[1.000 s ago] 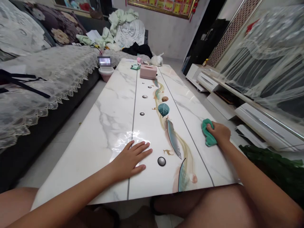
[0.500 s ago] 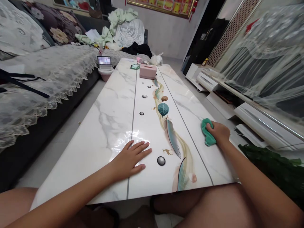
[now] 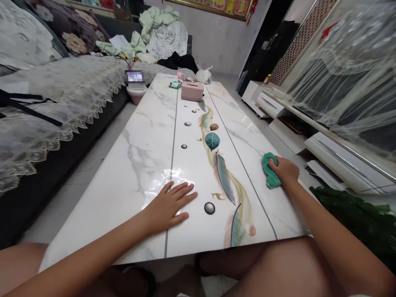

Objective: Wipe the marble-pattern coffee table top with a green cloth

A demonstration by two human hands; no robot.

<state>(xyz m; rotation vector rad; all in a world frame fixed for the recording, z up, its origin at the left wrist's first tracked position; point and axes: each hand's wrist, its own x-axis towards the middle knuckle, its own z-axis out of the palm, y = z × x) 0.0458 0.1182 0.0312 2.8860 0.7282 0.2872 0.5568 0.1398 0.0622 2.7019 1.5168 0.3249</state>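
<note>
My left hand [image 3: 170, 206] lies flat on the white marble-patterned table [image 3: 145, 148], palm down with the fingers spread, and holds nothing. Near the table's right edge my right hand [image 3: 285, 170] is closed round a bunched green cloth [image 3: 271, 170], which rests against the tabletop. Between the hands run printed feathers, leaves and round dots on the table's middle strip.
A pink tissue box [image 3: 192, 91], a small green packet [image 3: 175, 84] and a white plastic bag [image 3: 203, 75] are at the table's far end. A lace-covered sofa [image 3: 77, 82] is on the left, a white cabinet [image 3: 334, 152] and a green plant [image 3: 355, 210] on the right.
</note>
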